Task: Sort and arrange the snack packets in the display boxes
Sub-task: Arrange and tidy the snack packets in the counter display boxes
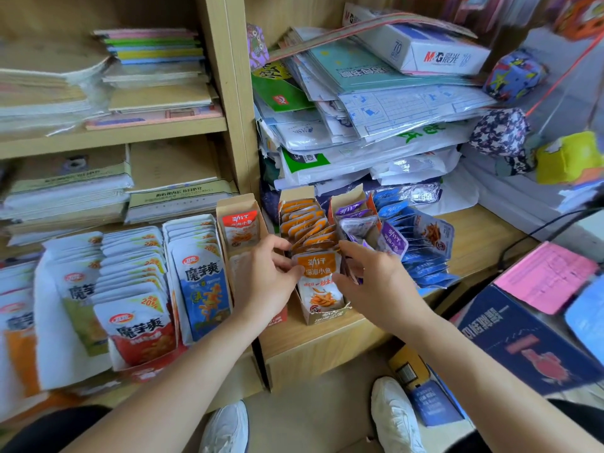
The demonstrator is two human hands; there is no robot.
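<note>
The left hand (pixel 264 273) pinches one edge of the front orange foil snack packet (pixel 318 279), upright in its narrow tan cardboard display box (pixel 323 317) on the wooden surface (pixel 327 336), while the right hand (pixel 369 276) grips the other; even pressure should square the row.

Orange snack packets (pixel 318 276) upright, filed in a narrow cardboard display box (pixel 327 317).

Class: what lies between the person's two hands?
The front orange packet, upright in its display box, lies between left hand and right hand; the head view shows it.
</note>
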